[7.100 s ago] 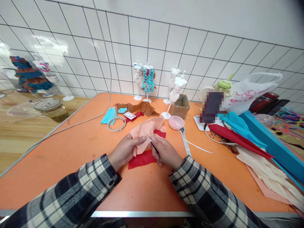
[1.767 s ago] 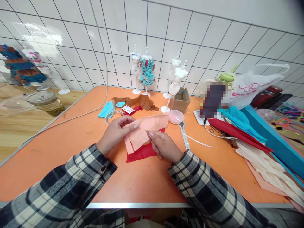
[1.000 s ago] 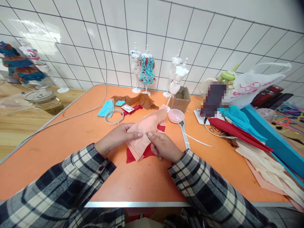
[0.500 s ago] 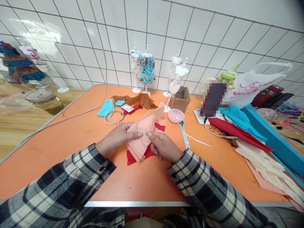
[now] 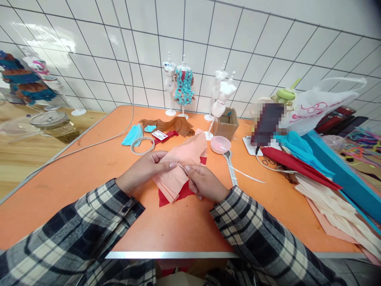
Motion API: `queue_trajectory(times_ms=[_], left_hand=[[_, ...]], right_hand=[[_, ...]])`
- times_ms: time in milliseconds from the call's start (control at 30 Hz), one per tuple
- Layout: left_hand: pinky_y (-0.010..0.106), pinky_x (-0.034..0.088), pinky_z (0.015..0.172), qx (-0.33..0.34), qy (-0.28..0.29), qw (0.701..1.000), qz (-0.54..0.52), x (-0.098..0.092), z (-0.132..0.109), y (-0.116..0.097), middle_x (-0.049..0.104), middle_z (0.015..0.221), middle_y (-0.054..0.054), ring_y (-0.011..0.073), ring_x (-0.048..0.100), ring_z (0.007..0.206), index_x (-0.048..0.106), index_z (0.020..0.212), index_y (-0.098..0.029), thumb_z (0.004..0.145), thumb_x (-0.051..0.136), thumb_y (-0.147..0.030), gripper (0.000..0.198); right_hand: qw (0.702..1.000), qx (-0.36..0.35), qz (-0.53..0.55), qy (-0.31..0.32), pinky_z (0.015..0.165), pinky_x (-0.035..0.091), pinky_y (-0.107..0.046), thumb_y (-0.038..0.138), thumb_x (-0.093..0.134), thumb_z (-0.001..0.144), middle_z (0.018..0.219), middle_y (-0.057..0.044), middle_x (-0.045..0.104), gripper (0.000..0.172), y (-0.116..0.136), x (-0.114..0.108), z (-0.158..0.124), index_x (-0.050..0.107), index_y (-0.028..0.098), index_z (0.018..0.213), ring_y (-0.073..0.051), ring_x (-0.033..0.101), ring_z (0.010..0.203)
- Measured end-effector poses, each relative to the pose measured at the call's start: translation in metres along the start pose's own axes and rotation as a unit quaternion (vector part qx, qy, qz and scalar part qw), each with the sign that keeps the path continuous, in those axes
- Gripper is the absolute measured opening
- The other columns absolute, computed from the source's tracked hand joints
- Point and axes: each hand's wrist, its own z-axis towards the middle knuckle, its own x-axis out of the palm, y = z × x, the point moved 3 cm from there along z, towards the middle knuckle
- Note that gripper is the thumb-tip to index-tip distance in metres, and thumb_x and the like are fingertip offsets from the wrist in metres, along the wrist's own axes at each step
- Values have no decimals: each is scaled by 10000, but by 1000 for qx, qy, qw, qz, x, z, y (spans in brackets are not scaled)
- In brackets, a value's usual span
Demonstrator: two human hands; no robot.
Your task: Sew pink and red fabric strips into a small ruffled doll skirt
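Note:
A folded sheet of peach crepe paper [image 5: 178,178] is pinched between the thumb and fingers of my left hand [image 5: 149,167]. My right hand [image 5: 206,182] grips a thin pointed tool [image 5: 181,167], its tip against the peach sheet near my left thumb. Most of that tool is hidden in my fingers, so its exact kind cannot be made out. Under the peach paper a piece of red crepe paper [image 5: 166,200] sticks out on the orange table [image 5: 178,234]. Just beyond my right hand are a small pink bowl [image 5: 220,145] and a grey spatula-like tool [image 5: 231,169].
Small white dress forms [image 5: 224,93] stand by the tiled wall, one in blue ruffles [image 5: 184,87]. A cardboard box [image 5: 226,125], tape roll [image 5: 143,146] and brown paper [image 5: 178,126] lie ahead. Scissors [image 5: 269,159] and folded cream sheets [image 5: 330,202] are right. A cable [image 5: 98,145] crosses left.
The peach paper has flattened and spread out, covering more of the red piece on the right. My left hand has shifted slightly left. The pointed tool stays at the paper.

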Motion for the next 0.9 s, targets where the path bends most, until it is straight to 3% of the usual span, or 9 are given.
queue_trajectory(times_ms=[200, 367, 633, 900], left_hand=[[290, 553, 677, -2, 1, 1000, -2, 4, 0, 0, 781, 869, 60, 195, 697, 734, 769, 952, -155, 702, 910, -488, 440], [288, 550, 668, 4, -15, 999, -38, 5, 0, -2, 783, 869, 67, 188, 691, 713, 768, 952, -155, 696, 915, -458, 423], [288, 537, 666, 4, -25, 998, -60, 9, -1, -5, 794, 930, 76, 176, 674, 683, 767, 1013, -157, 689, 910, -414, 438], [276, 529, 666, 4, 2, 998, -60, 13, -2, -3, 767, 830, 42, 173, 662, 685, 771, 986, -167, 747, 878, -463, 395]], right_hand=[[1000, 1, 16, 14, 311, 322, -183, 571, 428, 1042, 466, 108, 473, 430, -5, 0, 0, 595, 190, 931, -72, 387, 296], [1000, 10, 7, 4, 309, 296, -184, 592, 425, 1034, 452, 96, 480, 452, -6, -1, 1, 512, 209, 811, -70, 398, 292], [1000, -4, -11, 8, 333, 328, -182, 583, 416, 1039, 469, 85, 502, 438, -8, 0, 2, 519, 208, 838, -78, 417, 324], [1000, 4, -10, 4, 320, 311, -186, 574, 422, 1040, 463, 89, 484, 427, -8, 0, 3, 536, 206, 854, -80, 397, 308]])
